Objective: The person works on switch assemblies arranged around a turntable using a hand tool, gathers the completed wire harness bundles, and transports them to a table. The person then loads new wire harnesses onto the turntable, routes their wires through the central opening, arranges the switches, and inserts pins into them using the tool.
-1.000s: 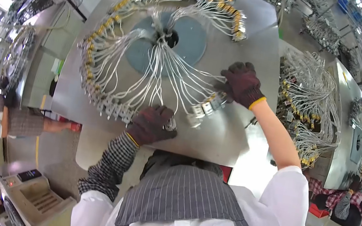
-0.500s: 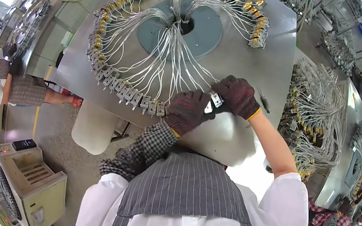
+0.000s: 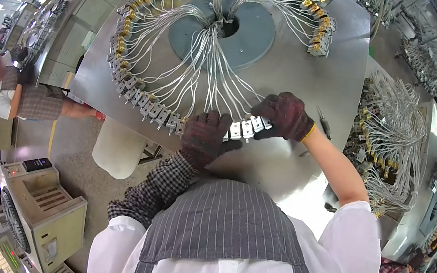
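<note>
Small silvery metal blocks with wires (image 3: 236, 131) form a curved row along the table's near edge. My left hand (image 3: 203, 138), in a dark red and black knitted glove, is closed over part of the row, with its thumb pointing right. My right hand (image 3: 285, 117), gloved the same way, is closed on the blocks at the row's right end. Several blocks show between the two hands; those under the gloves are hidden. White wires (image 3: 215, 71) run from the blocks to a hole in a round grey-blue plate (image 3: 259, 38).
Right of my right hand lies a thin dark-handled tool (image 3: 323, 122) on the metal table (image 3: 321, 84). More wired blocks (image 3: 390, 143) lie on a neighbouring table. A stool (image 3: 118, 148) stands at the near left, a beige machine (image 3: 57, 237) beyond it. Other people sit at both sides.
My left hand has moved left along the row, away from my right hand. More blocks now show between the hands. My right hand stays at the row's right end.
</note>
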`<act>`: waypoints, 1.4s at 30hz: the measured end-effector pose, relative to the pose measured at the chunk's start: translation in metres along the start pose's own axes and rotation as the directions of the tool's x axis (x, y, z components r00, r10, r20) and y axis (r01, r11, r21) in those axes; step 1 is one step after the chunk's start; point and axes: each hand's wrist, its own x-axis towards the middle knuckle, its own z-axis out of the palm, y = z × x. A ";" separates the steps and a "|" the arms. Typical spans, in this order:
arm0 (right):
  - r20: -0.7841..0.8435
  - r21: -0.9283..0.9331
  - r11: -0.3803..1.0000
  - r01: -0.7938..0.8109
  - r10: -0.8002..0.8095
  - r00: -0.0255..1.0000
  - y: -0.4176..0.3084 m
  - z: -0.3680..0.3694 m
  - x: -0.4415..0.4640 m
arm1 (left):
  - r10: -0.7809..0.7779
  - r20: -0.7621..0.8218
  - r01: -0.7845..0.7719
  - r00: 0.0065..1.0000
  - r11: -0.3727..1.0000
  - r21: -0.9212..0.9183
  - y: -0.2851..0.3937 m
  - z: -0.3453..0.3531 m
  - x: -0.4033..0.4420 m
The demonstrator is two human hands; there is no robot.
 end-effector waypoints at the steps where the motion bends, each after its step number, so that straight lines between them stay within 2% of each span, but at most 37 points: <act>1: -0.094 -0.002 0.989 0.150 -0.150 0.984 0.011 0.011 -0.006 | 0.002 0.052 -0.001 0.999 1.000 -0.010 -0.001 0.001 0.000; 2: -0.093 -0.003 0.989 0.149 -0.149 0.985 0.007 0.009 -0.003 | 0.002 0.052 -0.002 0.999 1.000 -0.012 -0.003 0.001 0.000; 4: -0.041 -0.018 0.996 0.090 -0.091 0.995 -0.006 0.008 0.002 | 0.075 -0.075 -0.074 0.994 0.997 0.012 -0.004 0.001 0.001; 5: -0.048 -0.040 0.998 0.046 -0.048 0.998 -0.010 0.008 0.003 | 0.071 -0.067 -0.071 0.995 0.997 0.008 -0.003 -0.001 0.002; 6: -0.045 -0.034 0.998 0.047 -0.049 0.998 -0.012 0.008 0.006 | 0.062 -0.012 -0.062 0.998 0.998 -0.014 -0.004 -0.004 0.004; 8: 0.164 0.018 0.986 -0.168 0.163 0.973 -0.016 0.008 0.012 | 0.049 0.047 -0.048 0.998 0.998 -0.033 -0.006 -0.008 0.010; 9: 0.138 0.107 0.978 -0.180 0.165 0.977 -0.011 0.013 0.015 | 0.029 0.079 -0.019 0.996 0.992 -0.123 -0.011 -0.011 0.014; 10: 0.138 0.110 0.977 -0.181 0.165 0.977 -0.010 0.015 0.016 | 0.013 0.112 0.011 0.994 0.977 -0.211 -0.012 -0.013 0.015; 11: 0.233 0.095 0.970 -0.224 0.197 0.952 -0.010 0.014 0.019 | -0.026 0.190 0.069 0.981 0.973 -0.221 -0.012 -0.014 0.018; 12: 0.321 0.072 0.961 -0.268 0.232 0.918 -0.011 0.010 0.021 | -0.016 0.183 0.056 0.983 0.975 -0.217 -0.011 -0.016 0.018; 13: 0.312 0.064 0.959 -0.275 0.243 0.919 -0.012 0.005 0.017 | -0.010 0.196 0.047 0.981 0.982 -0.185 -0.009 -0.020 0.016; 15: 0.030 0.266 0.953 -0.142 0.140 0.990 -0.011 -0.007 0.003 | 0.006 0.195 0.025 0.981 0.988 -0.153 -0.002 -0.032 0.018; 16: 0.024 0.258 0.955 -0.148 0.147 0.989 0.006 0.007 -0.007 | 0.041 0.083 -0.041 0.996 0.999 -0.006 0.005 -0.043 0.021; 17: 0.019 0.796 0.568 -0.210 0.322 0.946 0.031 0.040 -0.019 | 0.072 0.030 -0.074 0.997 0.995 0.068 0.013 -0.043 0.027; 18: 0.082 0.919 0.325 -0.221 0.391 0.917 0.023 0.015 -0.019 | 0.102 -0.023 -0.097 0.995 0.985 0.145 0.020 -0.044 0.033; 19: 0.144 0.979 0.062 -0.192 0.456 0.878 0.013 -0.011 -0.019 | 0.120 -0.024 -0.121 0.992 0.992 -0.030 0.035 -0.034 0.047; 20: 0.131 0.980 0.075 -0.185 0.460 0.878 0.008 -0.015 -0.020 | 0.137 -0.039 -0.142 0.990 0.970 -0.199 0.049 -0.026 0.061; 22: 0.334 0.909 0.063 -0.412 0.480 0.811 0.013 -0.025 -0.006 | 0.141 0.130 -0.084 0.981 0.927 -0.365 0.071 -0.010 0.086; 23: 0.298 0.916 0.101 -0.388 0.475 0.828 0.025 -0.028 0.011 | 0.155 0.024 -0.136 0.988 0.922 -0.362 0.072 0.012 0.091; 24: 0.145 0.771 0.461 -0.439 0.544 0.826 0.040 -0.024 0.032 | 0.169 -0.081 -0.186 0.982 0.917 -0.352 0.070 0.027 0.092; 25: -0.025 0.500 0.724 -0.474 0.560 0.828 0.053 -0.018 0.052 | 0.232 -0.006 -0.216 0.973 0.898 -0.383 0.066 0.020 0.095; 26: -0.192 0.151 0.856 -0.494 0.516 0.835 0.063 -0.021 0.074 | 0.292 0.071 -0.238 0.954 0.877 -0.416 0.063 0.014 0.096; 27: -0.221 0.058 0.867 -0.494 0.494 0.841 0.069 -0.042 0.112 | 0.295 0.037 -0.262 0.955 0.893 -0.367 0.063 0.015 0.094; 28: -0.252 0.047 0.877 -0.478 0.474 0.844 0.091 -0.046 0.147 | 0.302 -0.002 -0.287 0.953 0.906 -0.312 0.062 0.015 0.095; 29: -0.369 -0.271 0.901 -0.340 0.229 0.901 0.120 -0.038 0.183 | 0.309 0.062 -0.275 0.949 0.907 -0.320 0.061 0.012 0.097; 30: -0.389 -0.573 0.795 -0.200 -0.050 0.920 0.140 -0.028 0.214 | 0.303 0.125 -0.249 0.945 0.910 -0.331 0.061 0.010 0.098; 31: -0.122 -0.553 0.790 -0.264 0.237 0.964 0.155 -0.019 0.235 | 0.338 0.081 -0.311 0.938 0.920 -0.237 0.061 0.009 0.095; 32: 0.164 -0.562 0.769 -0.304 0.464 0.871 0.165 -0.017 0.258 | 0.335 0.038 -0.324 0.942 0.931 -0.169 0.061 0.019 0.090; 33: 0.179 -0.546 0.777 -0.313 0.473 0.863 0.162 -0.022 0.262 | 0.331 -0.005 -0.330 0.944 0.939 -0.100 0.062 0.029 0.083; 34: -0.031 -0.447 0.867 -0.218 0.229 0.973 0.214 0.035 0.261 | 0.311 0.016 -0.304 0.950 0.937 -0.170 0.057 0.031 0.084; 35: 0.020 -0.387 0.867 -0.315 0.349 0.937 0.184 0.017 0.258 | 0.291 0.037 -0.275 0.956 0.931 -0.238 0.051 0.033 0.086; 36: 0.074 -0.472 0.816 -0.334 0.415 0.907 0.193 0.030 0.256 | 0.298 0.109 -0.229 0.948 0.880 -0.415 0.048 0.016 0.086; 37: 0.040 -0.491 0.772 -0.404 0.483 0.875 0.190 0.029 0.247 | 0.328 0.098 -0.271 0.940 0.888 -0.372 0.045 0.009 0.083; 38: -0.038 -0.441 0.799 -0.408 0.438 0.898 0.209 0.044 0.231 | 0.374 0.104 -0.320 0.922 0.884 -0.341 0.046 0.005 0.074; 39: 0.015 -0.465 0.750 -0.471 0.539 0.842 0.179 0.022 0.220 | 0.409 -0.038 -0.394 0.912 0.846 -0.359 0.042 0.010 0.063; 40: 0.015 -0.443 0.699 -0.562 0.632 0.775 0.165 0.015 0.206 | 0.379 -0.039 -0.367 0.925 0.858 -0.359 0.041 0.011 0.053; 42: 0.005 -0.395 0.701 -0.594 0.648 0.762 0.154 0.025 0.205 | 0.374 0.083 -0.302 0.924 0.844 -0.443 0.014 0.009 0.040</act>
